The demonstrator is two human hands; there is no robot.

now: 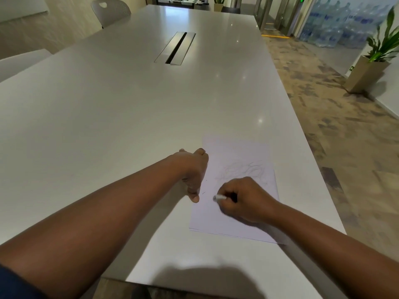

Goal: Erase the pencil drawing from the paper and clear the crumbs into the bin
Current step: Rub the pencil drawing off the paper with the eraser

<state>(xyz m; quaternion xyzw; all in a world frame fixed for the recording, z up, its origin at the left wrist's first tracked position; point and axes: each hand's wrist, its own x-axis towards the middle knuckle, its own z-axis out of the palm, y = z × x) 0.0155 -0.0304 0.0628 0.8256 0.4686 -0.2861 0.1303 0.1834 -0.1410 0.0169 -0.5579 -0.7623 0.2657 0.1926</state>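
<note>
The paper [235, 190], faint pencil scribble [246, 169] showing, is lying near the white table's [108, 126] right edge, the right hand [244, 199] pinching a small white eraser [219, 198] against it while the left hand [193, 171], fingers pressed together, is bracing its left edge.

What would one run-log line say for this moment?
left hand: rests on paper edge | right hand: grips eraser on paper | drawing: faint, still visible | bin: unseen
</note>
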